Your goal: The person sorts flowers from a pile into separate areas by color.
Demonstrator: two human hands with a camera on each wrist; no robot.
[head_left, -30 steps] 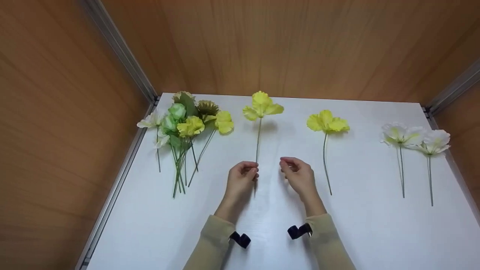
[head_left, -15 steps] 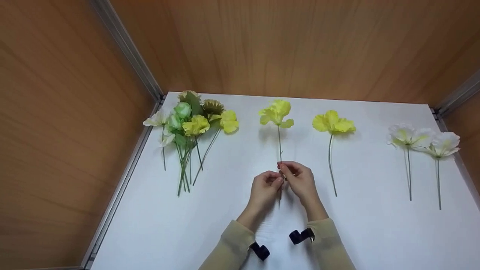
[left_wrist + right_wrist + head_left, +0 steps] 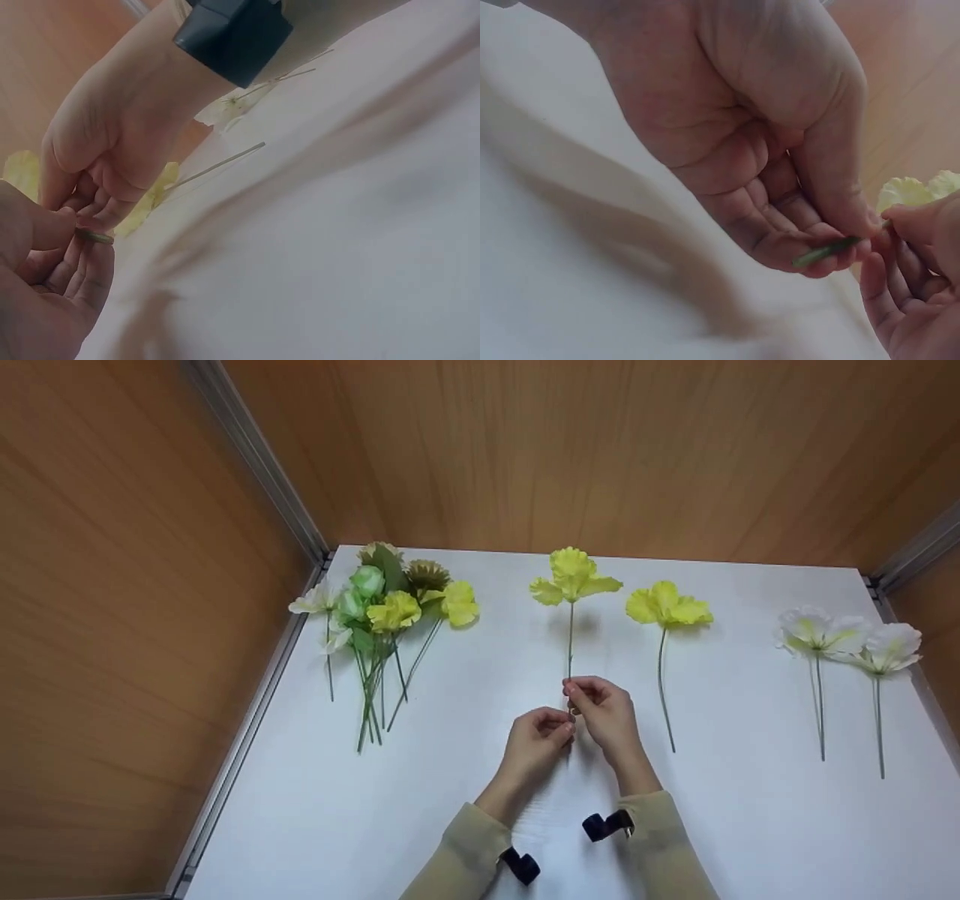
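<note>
In the head view, a yellow artificial flower (image 3: 574, 575) is held by its thin stem above the middle of the white table. My right hand (image 3: 606, 711) pinches the stem between thumb and fingertips. Just below it, my left hand (image 3: 534, 742) pinches the same stem nearer its lower end. Both hands almost touch. The green stem end (image 3: 826, 251) pokes out of the left hand's fingers in the right wrist view. Close to the right of the held bloom, a second yellow flower (image 3: 667, 606) lies on the table.
On the left lies a mixed pile of green, yellow, brown and white flowers (image 3: 367, 581) with stems toward me. White flowers (image 3: 817, 631) lie at the far right. A wooden panel (image 3: 525, 457) rises behind the white table (image 3: 300, 825).
The left hand has carried the yellow flower rightward to the right hand, whose fingers have come to pinch the stem too. The bloom has turned and shifted slightly right.
</note>
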